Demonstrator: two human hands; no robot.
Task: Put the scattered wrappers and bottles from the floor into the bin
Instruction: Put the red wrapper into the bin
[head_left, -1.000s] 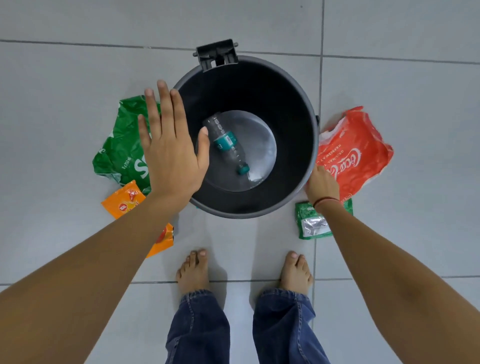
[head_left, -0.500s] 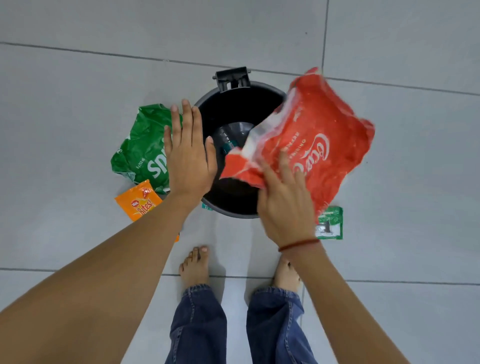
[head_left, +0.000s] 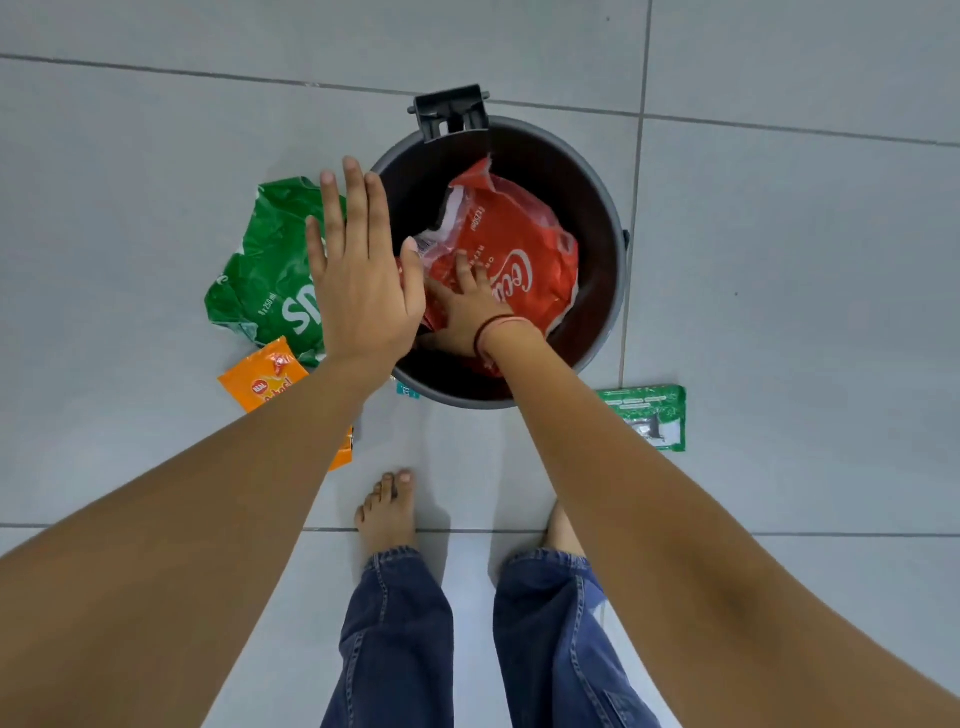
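Note:
The round black bin (head_left: 605, 291) stands on the tiled floor ahead of my feet. My right hand (head_left: 465, 312) reaches down inside it and presses on the red cola wrapper (head_left: 519, 254), which fills the bin and hides the bottle beneath. My left hand (head_left: 361, 275) hovers flat and open over the bin's left rim, holding nothing. A green soda wrapper (head_left: 265, 270) lies left of the bin, partly under my left hand. An orange snack wrapper (head_left: 265, 382) lies below it, crossed by my left forearm. A small green packet (head_left: 652, 415) lies at the bin's lower right.
The bin's lid hinge clip (head_left: 451, 111) sticks out at its far rim. A tiny teal scrap (head_left: 408, 389) lies by the near rim. My bare feet (head_left: 388, 512) and jeans stand just behind the bin. Grey tiles stretch all around.
My right hand picked the red cola wrapper up from the floor right of the bin, carried it over the rim and pushed it down inside. The left hand stayed hovering.

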